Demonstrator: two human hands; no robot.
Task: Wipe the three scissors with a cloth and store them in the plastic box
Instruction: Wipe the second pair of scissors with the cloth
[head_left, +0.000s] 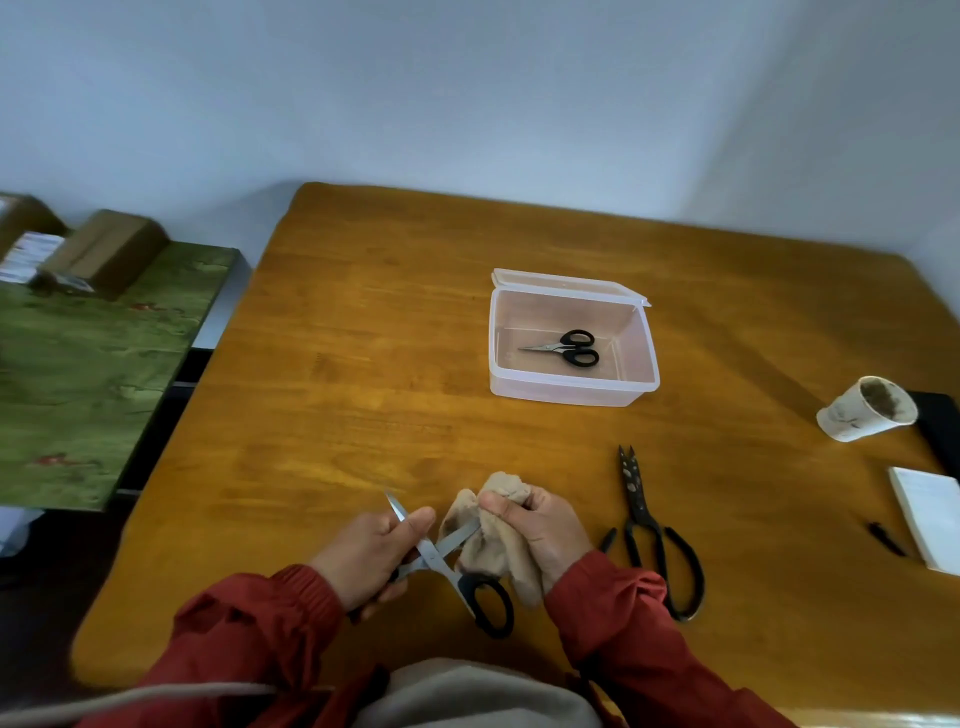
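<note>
Black-handled scissors (432, 561), blades spread open, sit nearest, above the tabletop's (363, 374) front edge. The left hand (366, 558) grips one handle, and the right hand (543, 530) pinches a beige cloth (501, 545) around one blade. Dark shears (644, 519) lie just right of them. Farther back, small scissors (566, 348) rest inside the open plastic box (571, 387).

Open tabletop (363, 364) is stretching before the plastic box (574, 388), whose lid (566, 285) is tilting back. Black shears (644, 519) are lying just beside the right hand (540, 525), and a paper cup (862, 410) and white pad (927, 514) are crowding the right edge.
</note>
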